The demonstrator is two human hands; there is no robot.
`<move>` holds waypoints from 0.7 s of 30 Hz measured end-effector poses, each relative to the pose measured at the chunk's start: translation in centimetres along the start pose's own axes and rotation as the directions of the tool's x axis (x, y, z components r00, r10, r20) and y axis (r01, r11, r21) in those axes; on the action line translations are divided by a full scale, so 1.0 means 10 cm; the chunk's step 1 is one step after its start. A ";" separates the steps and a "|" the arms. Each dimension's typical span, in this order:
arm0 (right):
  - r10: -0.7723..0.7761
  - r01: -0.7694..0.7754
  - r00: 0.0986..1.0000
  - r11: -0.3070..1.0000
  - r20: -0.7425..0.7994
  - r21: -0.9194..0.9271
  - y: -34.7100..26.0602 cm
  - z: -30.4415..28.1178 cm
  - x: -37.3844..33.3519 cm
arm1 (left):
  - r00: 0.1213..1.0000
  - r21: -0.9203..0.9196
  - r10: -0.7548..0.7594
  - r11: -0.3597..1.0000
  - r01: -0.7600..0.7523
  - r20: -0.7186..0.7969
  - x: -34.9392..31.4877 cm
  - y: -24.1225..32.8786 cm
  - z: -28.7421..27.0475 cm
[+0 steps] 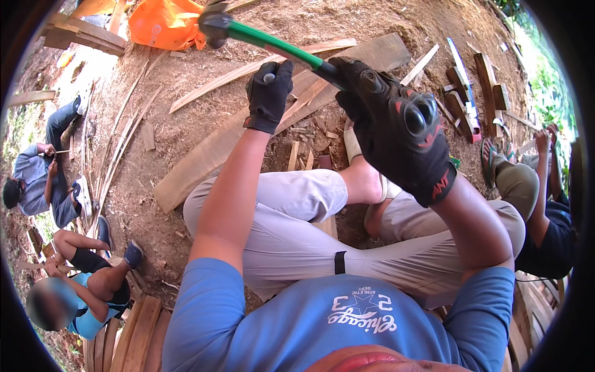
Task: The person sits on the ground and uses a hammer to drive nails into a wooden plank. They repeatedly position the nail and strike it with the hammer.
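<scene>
My right hand (396,124), in a black padded glove, is closed around the dark grip of a hammer (273,44). The hammer has a green shaft, and its dark metal head points to the upper left, raised beyond my left hand. My left hand (270,96), gloved in black too, makes a fist around a rod-like tool (269,78). Only this tool's round grey end shows at the top of the fist; the rest is hidden. Under both hands a long wide plank (198,164) lies slantwise on the ground in front of my bent legs.
Wood strips (217,85) and chips litter the dirt. An orange bag (164,25) lies at the far left. Dark wooden blocks (458,108) and a long blue-and-white tool (466,80) lie far right. Two people (37,177) sit at left; another person (545,223) is close on my right.
</scene>
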State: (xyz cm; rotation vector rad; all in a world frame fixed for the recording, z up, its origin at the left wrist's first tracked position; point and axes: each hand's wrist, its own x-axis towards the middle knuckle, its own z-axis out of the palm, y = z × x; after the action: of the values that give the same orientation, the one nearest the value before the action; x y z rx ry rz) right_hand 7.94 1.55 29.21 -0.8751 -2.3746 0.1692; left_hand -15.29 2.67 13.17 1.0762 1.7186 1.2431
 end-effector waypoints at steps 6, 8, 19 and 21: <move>0.349 -0.341 0.860 0.936 0.372 -0.087 0.73 0.64 -0.65 | 1.000 0.080 -0.010 0.997 0.009 0.005 0.03 0.09 0.01; 0.429 -0.405 0.766 0.900 0.480 -0.158 0.91 0.83 -0.88 | 1.000 0.037 0.000 0.999 0.000 -0.015 0.01 0.16 -0.01; 0.492 -0.480 0.656 0.857 0.572 -0.187 0.94 0.91 -0.93 | 0.999 -0.210 -0.025 0.977 0.019 -0.023 -0.07 0.11 0.07; 0.508 -0.500 0.661 0.847 0.553 -0.181 0.91 0.90 -0.94 | 1.000 -0.214 -0.007 0.977 0.005 -0.005 -0.06 0.10 0.07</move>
State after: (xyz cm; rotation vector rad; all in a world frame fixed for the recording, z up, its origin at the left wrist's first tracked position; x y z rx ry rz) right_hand 13.45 3.52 14.43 -1.6866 -2.5947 0.7488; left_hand -14.21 2.59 14.00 0.9394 1.5496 1.3934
